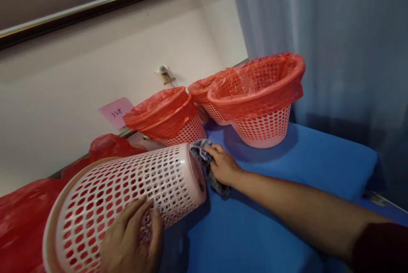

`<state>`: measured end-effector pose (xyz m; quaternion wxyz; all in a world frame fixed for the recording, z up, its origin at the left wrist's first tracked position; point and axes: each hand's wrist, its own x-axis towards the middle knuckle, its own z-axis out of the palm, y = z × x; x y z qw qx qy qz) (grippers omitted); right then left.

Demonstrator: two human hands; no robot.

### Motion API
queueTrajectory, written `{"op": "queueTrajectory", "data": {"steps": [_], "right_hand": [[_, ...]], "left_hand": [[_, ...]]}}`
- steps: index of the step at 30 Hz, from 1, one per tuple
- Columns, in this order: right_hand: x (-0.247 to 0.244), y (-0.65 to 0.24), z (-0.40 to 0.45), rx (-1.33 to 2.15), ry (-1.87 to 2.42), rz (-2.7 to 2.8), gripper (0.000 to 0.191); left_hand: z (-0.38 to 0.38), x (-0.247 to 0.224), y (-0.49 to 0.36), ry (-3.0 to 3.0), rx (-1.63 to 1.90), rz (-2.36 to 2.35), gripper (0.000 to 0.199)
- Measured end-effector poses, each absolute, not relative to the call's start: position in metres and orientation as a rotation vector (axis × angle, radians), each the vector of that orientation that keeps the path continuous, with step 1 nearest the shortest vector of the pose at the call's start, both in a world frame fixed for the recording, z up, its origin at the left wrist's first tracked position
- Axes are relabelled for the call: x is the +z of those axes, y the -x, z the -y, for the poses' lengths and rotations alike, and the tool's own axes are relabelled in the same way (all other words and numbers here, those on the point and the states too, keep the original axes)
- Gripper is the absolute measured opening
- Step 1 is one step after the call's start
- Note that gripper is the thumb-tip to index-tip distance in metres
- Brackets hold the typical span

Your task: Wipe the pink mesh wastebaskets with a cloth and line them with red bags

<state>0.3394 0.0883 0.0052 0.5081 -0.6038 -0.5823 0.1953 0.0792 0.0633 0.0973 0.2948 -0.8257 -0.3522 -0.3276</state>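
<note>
A pale pink perforated plastic wastebasket (127, 184) lies on its side, its wide rim toward the left and its base toward the right. My left hand (132, 235) rests on the basket's near side, fingers spread over the holes. In my right hand (225, 164) is a bunched grey cloth (213, 179), pressed against the basket's base. The fingers of that hand are closed around the cloth, and part of it hangs below them.
Several baskets lined with red bags stand behind: one (261, 124) at right, others (185, 130) near the wall. Red plastic bags (28, 218) lie at left. A pink note (116, 112) is on the wall. Blue cloth (318, 154) covers the surface; a curtain (334, 52) hangs at right.
</note>
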Motion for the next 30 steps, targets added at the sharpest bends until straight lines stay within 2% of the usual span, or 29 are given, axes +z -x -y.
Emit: {"op": "queueTrajectory", "data": {"steps": [4, 6, 10, 13, 16, 18, 22, 26, 28, 30], "right_hand": [[0.021, -0.33, -0.097, 0.423, 1.402, 1.389, 0.068], [0.019, -0.321, -0.097, 0.46, 1.393, 1.446, 0.059], [-0.002, -0.31, -0.091, 0.565, 1.438, 1.512, 0.042], [-0.012, -0.314, -0.089, 0.572, 1.445, 1.491, 0.053], [-0.012, -0.32, -0.092, 0.524, 1.418, 1.423, 0.065], [-0.009, -0.322, -0.095, 0.49, 1.39, 1.38, 0.068], [-0.003, -0.318, -0.107, 0.451, 1.354, 1.316, 0.069], [0.007, -0.308, -0.126, 0.45, 1.345, 1.33, 0.072], [0.009, -0.303, -0.131, 0.474, 1.359, 1.373, 0.067], [0.005, -0.299, -0.13, 0.533, 1.41, 1.418, 0.055]], "left_hand": [[-0.065, 0.093, -0.074, 2.169, -0.942, 0.93, 0.019], [-0.067, 0.091, -0.07, 2.099, -0.984, 0.948, 0.014], [-0.066, 0.091, -0.061, 2.057, -1.018, 0.997, 0.023], [-0.063, 0.098, -0.058, 2.033, -1.014, 1.124, 0.013], [-0.065, 0.115, -0.065, 2.0, -0.989, 1.142, 0.042], [-0.073, 0.13, -0.073, 2.01, -0.907, 1.112, 0.054], [-0.099, 0.15, -0.087, 2.088, -0.563, 1.201, 0.056], [-0.113, 0.144, -0.086, 2.127, -0.335, 1.25, 0.067], [-0.111, 0.138, -0.082, 2.087, -0.344, 1.274, 0.068], [-0.107, 0.133, -0.078, 2.066, -0.347, 1.294, 0.067]]}}
